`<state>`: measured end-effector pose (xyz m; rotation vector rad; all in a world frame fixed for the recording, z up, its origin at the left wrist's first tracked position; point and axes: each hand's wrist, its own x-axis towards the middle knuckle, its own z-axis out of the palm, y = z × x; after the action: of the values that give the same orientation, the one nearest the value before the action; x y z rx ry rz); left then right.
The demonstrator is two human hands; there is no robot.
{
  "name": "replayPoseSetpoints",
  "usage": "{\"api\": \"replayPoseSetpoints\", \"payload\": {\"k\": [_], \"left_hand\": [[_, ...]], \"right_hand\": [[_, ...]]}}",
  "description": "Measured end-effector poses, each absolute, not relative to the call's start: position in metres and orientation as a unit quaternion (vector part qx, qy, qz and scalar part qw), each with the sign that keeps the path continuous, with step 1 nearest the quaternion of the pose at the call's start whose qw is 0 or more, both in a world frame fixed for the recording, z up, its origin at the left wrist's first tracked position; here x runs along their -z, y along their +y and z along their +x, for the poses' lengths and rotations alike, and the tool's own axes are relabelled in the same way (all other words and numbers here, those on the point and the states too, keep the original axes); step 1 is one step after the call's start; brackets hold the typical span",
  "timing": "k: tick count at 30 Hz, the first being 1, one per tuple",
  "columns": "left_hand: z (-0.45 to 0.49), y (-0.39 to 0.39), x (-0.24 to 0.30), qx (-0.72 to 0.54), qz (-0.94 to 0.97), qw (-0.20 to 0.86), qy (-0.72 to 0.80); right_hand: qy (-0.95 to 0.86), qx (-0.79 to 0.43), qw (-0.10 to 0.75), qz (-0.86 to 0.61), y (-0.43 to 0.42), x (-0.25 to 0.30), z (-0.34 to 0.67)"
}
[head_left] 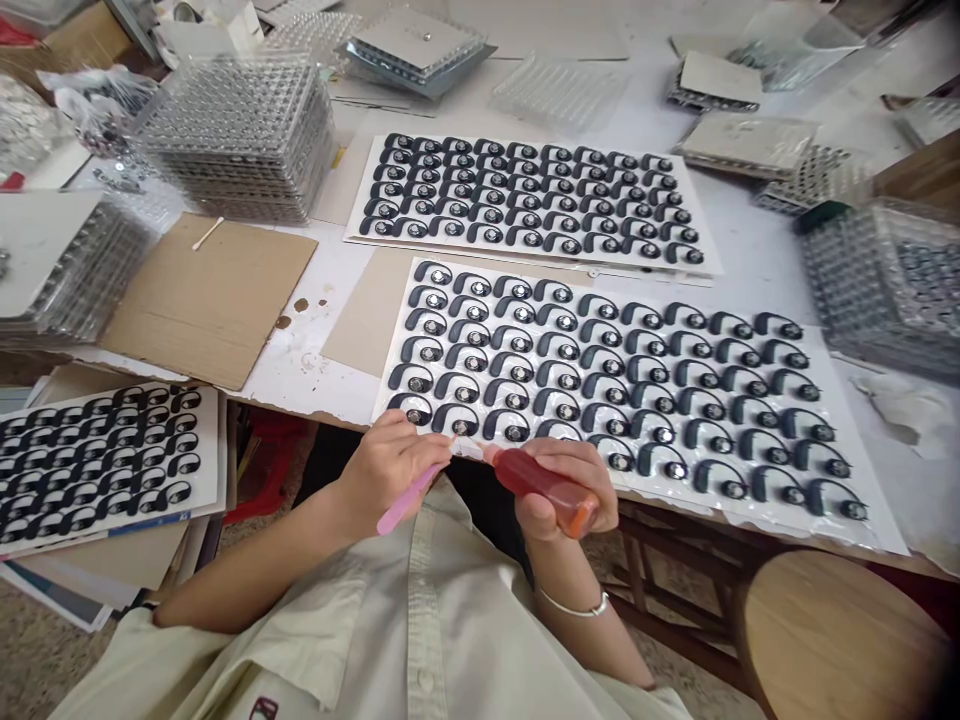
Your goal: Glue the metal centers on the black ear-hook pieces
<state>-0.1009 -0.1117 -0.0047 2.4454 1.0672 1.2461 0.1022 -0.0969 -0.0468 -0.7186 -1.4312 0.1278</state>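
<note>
My left hand pinches a thin pink stick, its tip near the front edge of a white sheet covered with rows of black ear-hook parts. My right hand is wrapped round a small bottle of red liquid, whose nozzle points left toward the stick's tip. Both hands hover just in front of the table edge, close together. A silver bracelet circles my right wrist.
A second sheet of black parts lies behind the first, a third on a pile at lower left. Stacks of clear blister trays stand at back left and right. Cardboard lies left; a round wooden stool lower right.
</note>
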Motion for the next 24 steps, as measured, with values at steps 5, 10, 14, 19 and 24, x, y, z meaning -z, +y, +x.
{"api": "replayPoseSetpoints", "payload": {"k": [5, 10, 14, 19, 24], "left_hand": [[-0.101, -0.112, 0.004, -0.431, 0.819, 0.125, 0.358], [-0.111, -0.111, 0.000, -0.459, 0.791, 0.155, 0.373], [-0.123, -0.109, -0.002, -0.468, 0.777, 0.133, 0.400], [-0.132, -0.109, -0.003, -0.473, 0.764, 0.117, 0.424], [-0.138, -0.110, -0.002, -0.479, 0.757, 0.111, 0.430]], "right_hand": [[-0.641, -0.062, 0.688, -0.334, -0.097, 0.045, 0.102], [-0.635, -0.068, 0.696, -0.328, -0.096, 0.046, 0.102], [-0.627, -0.075, 0.705, -0.323, -0.095, 0.047, 0.102], [-0.610, -0.088, 0.722, -0.315, -0.093, 0.048, 0.102], [-0.609, -0.081, 0.723, -0.316, -0.092, 0.049, 0.102]]}}
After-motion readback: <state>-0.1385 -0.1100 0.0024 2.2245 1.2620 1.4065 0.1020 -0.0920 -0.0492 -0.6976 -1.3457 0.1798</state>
